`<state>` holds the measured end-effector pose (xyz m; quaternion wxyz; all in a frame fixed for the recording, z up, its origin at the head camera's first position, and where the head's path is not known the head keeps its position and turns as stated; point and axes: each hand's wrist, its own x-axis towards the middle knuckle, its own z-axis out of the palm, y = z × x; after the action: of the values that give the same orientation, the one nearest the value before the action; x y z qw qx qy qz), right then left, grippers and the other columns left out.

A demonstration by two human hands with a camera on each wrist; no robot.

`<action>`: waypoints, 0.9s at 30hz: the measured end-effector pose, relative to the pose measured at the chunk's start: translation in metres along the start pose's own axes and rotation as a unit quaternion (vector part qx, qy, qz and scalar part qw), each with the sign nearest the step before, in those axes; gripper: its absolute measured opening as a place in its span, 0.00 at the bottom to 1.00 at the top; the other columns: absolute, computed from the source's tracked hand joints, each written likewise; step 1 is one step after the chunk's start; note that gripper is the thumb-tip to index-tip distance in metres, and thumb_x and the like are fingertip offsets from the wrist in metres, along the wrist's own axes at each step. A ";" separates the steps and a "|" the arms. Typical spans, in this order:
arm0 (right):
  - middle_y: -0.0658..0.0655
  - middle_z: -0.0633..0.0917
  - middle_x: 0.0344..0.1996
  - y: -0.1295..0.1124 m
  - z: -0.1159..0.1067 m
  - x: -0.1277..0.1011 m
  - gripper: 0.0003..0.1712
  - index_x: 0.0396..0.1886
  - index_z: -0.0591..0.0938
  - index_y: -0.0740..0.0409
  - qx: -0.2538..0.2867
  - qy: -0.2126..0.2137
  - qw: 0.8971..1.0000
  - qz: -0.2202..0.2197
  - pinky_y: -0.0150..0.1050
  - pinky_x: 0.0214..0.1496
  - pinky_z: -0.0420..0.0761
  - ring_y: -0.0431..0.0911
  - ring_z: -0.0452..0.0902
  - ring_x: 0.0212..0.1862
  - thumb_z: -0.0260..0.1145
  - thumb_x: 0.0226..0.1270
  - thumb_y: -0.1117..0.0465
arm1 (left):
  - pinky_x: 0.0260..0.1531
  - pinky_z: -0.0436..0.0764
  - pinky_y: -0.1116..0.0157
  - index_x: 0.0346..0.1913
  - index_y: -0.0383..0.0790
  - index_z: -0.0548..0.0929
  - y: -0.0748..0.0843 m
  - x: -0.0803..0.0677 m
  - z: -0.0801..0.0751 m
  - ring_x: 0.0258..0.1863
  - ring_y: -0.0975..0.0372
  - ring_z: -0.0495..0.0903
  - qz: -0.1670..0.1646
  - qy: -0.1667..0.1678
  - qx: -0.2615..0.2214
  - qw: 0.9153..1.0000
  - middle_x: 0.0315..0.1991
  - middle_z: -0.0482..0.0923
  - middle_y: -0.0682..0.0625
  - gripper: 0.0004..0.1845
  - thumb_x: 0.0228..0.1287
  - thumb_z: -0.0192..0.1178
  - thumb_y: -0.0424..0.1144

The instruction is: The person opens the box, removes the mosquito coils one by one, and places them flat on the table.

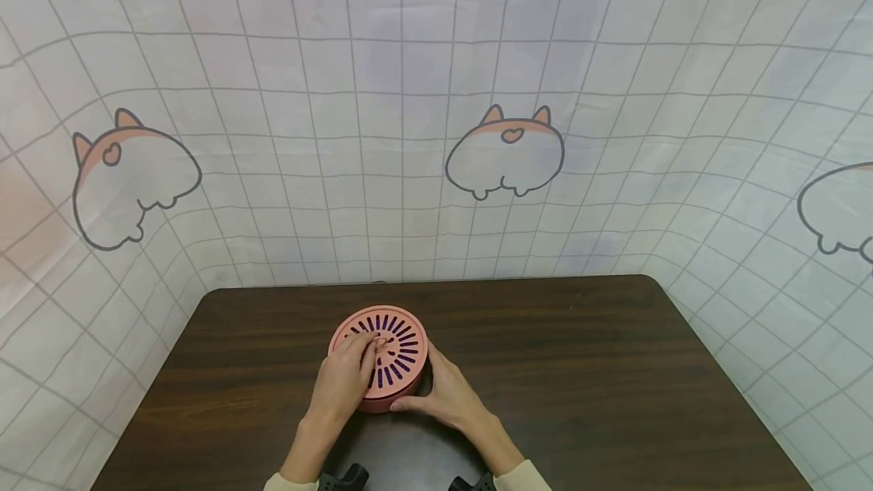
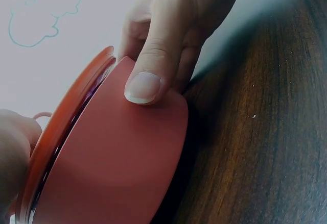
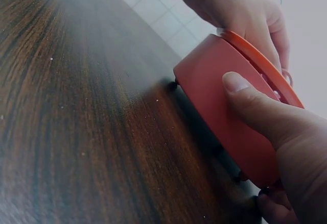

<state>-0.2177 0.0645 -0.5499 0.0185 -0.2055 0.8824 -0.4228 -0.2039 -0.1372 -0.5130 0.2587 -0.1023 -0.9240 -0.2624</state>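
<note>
A round salmon-pink container (image 1: pixel 404 361) with a slotted lid stands on the dark wooden table (image 1: pixel 580 370), near its front middle. My left hand (image 1: pixel 360 356) lies over the lid's left half, fingers curved down onto it with their tips at the centre. My right hand (image 1: pixel 436 392) grips the container's near right wall, its thumb pressed flat on the side. The left wrist view shows that thumb (image 2: pixel 145 81) on the pink wall (image 2: pixel 117 157). In the right wrist view my right hand (image 3: pixel 265 117) holds the container (image 3: pixel 204 76), with my left hand (image 3: pixel 240 9) over the rim.
A white cloth with a grid and cartoon animals (image 1: pixel 505 150) hangs behind and beside the table. The tabletop stretches bare to the left and right of the container. Black wrist mounts (image 1: pixel 344 480) show at the bottom edge.
</note>
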 end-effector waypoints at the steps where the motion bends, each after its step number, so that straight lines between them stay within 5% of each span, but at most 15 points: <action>1: 0.56 0.64 0.77 0.000 0.000 0.000 0.72 0.82 0.52 0.49 -0.002 -0.001 1.000 0.002 0.55 0.73 0.69 0.51 0.65 0.75 0.77 0.42 0.28 | 0.52 0.84 0.51 0.51 0.35 0.86 0.000 0.000 0.000 0.51 0.49 0.86 -0.001 0.000 0.000 1.000 0.48 0.87 0.42 0.12 0.67 0.64 0.35; 27: 0.54 0.64 0.77 0.001 0.001 0.000 0.72 0.82 0.50 0.46 -0.002 0.001 1.000 -0.001 0.54 0.73 0.69 0.50 0.64 0.75 0.76 0.42 0.27 | 0.50 0.85 0.51 0.49 0.36 0.86 0.002 0.004 -0.005 0.49 0.51 0.87 0.012 0.013 0.006 1.000 0.46 0.87 0.43 0.11 0.68 0.64 0.36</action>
<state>-0.2177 0.0647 -0.5511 0.0171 -0.2060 0.8830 -0.4215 -0.2046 -0.1375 -0.5062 0.2749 -0.1086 -0.9206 -0.2552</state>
